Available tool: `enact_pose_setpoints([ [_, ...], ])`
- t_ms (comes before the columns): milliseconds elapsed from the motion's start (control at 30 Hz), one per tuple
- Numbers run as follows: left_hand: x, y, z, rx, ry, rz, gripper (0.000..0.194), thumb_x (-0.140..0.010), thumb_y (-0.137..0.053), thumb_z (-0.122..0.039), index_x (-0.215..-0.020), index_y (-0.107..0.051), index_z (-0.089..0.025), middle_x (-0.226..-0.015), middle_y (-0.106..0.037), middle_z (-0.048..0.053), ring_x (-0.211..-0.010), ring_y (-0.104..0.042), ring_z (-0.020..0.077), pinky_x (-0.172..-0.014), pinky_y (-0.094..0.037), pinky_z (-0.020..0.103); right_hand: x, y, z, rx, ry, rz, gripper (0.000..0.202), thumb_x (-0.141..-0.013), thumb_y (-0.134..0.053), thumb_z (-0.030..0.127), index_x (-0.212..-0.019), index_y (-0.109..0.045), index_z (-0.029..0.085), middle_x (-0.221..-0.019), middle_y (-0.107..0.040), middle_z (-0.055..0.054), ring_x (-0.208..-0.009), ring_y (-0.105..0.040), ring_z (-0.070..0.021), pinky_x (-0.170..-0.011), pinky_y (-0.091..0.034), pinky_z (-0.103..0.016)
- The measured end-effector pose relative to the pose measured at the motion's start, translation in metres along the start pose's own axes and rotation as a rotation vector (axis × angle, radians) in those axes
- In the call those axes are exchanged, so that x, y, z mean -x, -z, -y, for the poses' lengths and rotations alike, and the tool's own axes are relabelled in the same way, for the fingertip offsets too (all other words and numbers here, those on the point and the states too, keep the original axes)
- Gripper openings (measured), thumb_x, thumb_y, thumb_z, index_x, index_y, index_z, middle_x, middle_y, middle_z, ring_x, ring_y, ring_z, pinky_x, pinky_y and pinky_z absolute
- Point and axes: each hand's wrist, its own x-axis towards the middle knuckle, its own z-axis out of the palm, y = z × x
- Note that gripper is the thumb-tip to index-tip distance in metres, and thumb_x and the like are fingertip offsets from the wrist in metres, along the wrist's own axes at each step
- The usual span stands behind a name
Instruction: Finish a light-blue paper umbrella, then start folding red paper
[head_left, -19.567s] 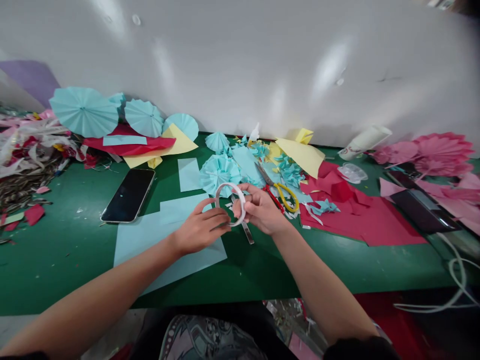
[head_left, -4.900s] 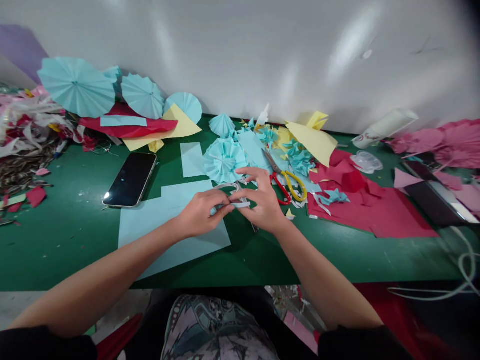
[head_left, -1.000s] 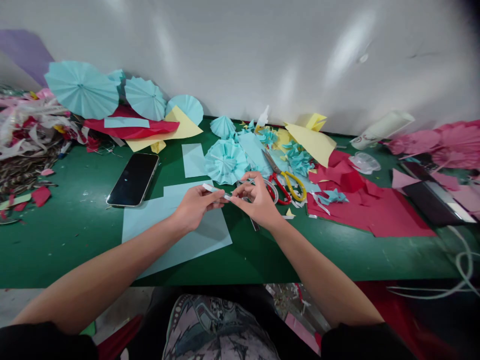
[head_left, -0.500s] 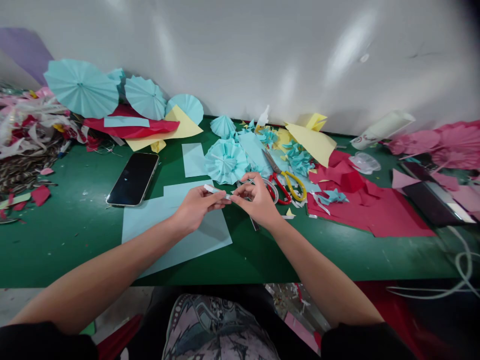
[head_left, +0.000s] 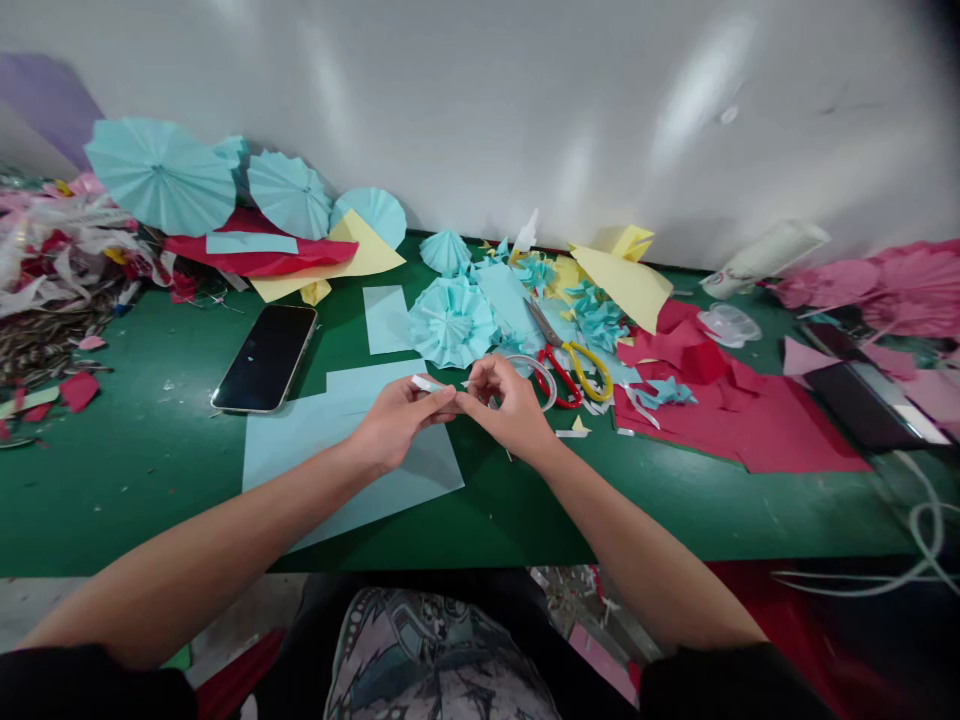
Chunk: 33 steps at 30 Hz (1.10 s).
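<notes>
My left hand (head_left: pixel 397 418) is closed in a pinch on a small narrow white strip (head_left: pixel 427 383), whose end sticks up past the thumb. Against it, my right hand (head_left: pixel 506 408) has its thumb and fingers pressed together at the strip's other end, which the fingertips hide. A light blue sheet (head_left: pixel 345 475) lies on the green table under my left hand. Just beyond the hands is a pleated light blue paper rosette (head_left: pixel 450 322). Beside my right hand lie a white ring-shaped roll (head_left: pixel 551 385) and scissors with red and yellow handles (head_left: pixel 589 372).
A phone (head_left: pixel 266 358) lies to the left. Several pleated blue paper discs (head_left: pixel 161 175) lean on the wall (head_left: pixel 480 110). Red sheets (head_left: pixel 787 430) and yellow paper (head_left: pixel 626 285) lie to the right, near a white bottle (head_left: pixel 527 235). A cable (head_left: pixel 930 530) hangs over the right edge.
My hands have drawn closer together, the right thumb now meeting the left fingertips. Less of the white strip shows between them. A thin dark piece below my right hand is now mostly hidden.
</notes>
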Motion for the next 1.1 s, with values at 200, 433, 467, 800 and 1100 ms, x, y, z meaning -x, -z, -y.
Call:
enact_pose_setpoints([
  [200,0.000,0.001,-0.005,0.041,-0.025,0.019,0.023,-0.067,-0.072,-0.030,-0.064,-0.054,-0.016,-0.062,-0.065,-0.002,-0.064,-0.061,0.0094,-0.070,-0.045,0.025,-0.005,0.003,-0.002,-0.168,-0.066,0.114,0.019,-0.077,-0.057,0.039,-0.078,-0.048,0.021,-0.071,-0.050,0.002,-0.063,-0.048,-0.0105,-0.056,-0.039,-0.025],
  [433,-0.006,0.004,0.000,-0.001,-0.033,-0.161,0.020,-0.068,-0.069,-0.028,-0.069,-0.054,-0.014,-0.066,-0.063,-0.001,-0.074,-0.063,0.0122,-0.069,-0.043,0.025,-0.004,0.008,0.000,0.091,0.187,-0.225,0.009,-0.079,-0.055,0.029,-0.082,-0.050,0.022,-0.085,-0.051,-0.003,-0.074,-0.051,-0.0146,-0.063,-0.043,-0.030],
  [467,-0.006,0.004,0.000,-0.012,-0.045,-0.181,0.020,-0.068,-0.070,-0.028,-0.068,-0.055,-0.014,-0.066,-0.062,-0.002,-0.074,-0.062,0.0120,-0.069,-0.043,0.025,-0.002,0.008,0.001,0.174,0.276,-0.252,0.006,-0.078,-0.056,0.026,-0.079,-0.052,0.021,-0.088,-0.050,-0.005,-0.078,-0.051,-0.0157,-0.065,-0.043,-0.032],
  [800,-0.003,0.000,0.003,-0.107,-0.158,-0.114,0.017,-0.066,-0.070,-0.026,-0.064,-0.056,-0.015,-0.061,-0.059,-0.003,-0.067,-0.059,0.0111,-0.070,-0.043,0.027,0.003,-0.003,0.001,0.545,0.477,-0.211,0.014,-0.077,-0.055,0.019,-0.063,-0.054,0.019,-0.102,-0.048,-0.009,-0.093,-0.043,-0.0229,-0.072,-0.042,-0.038],
  [1100,-0.001,0.002,0.005,-0.311,-0.211,-0.159,0.020,-0.064,-0.071,-0.028,-0.065,-0.054,-0.017,-0.054,-0.055,-0.005,-0.052,-0.051,0.0078,-0.052,-0.034,0.022,0.003,-0.002,0.000,0.538,0.376,-0.182,0.013,-0.076,-0.055,0.020,-0.062,-0.056,0.020,-0.105,-0.048,-0.009,-0.097,-0.041,-0.0248,-0.074,-0.043,-0.041],
])
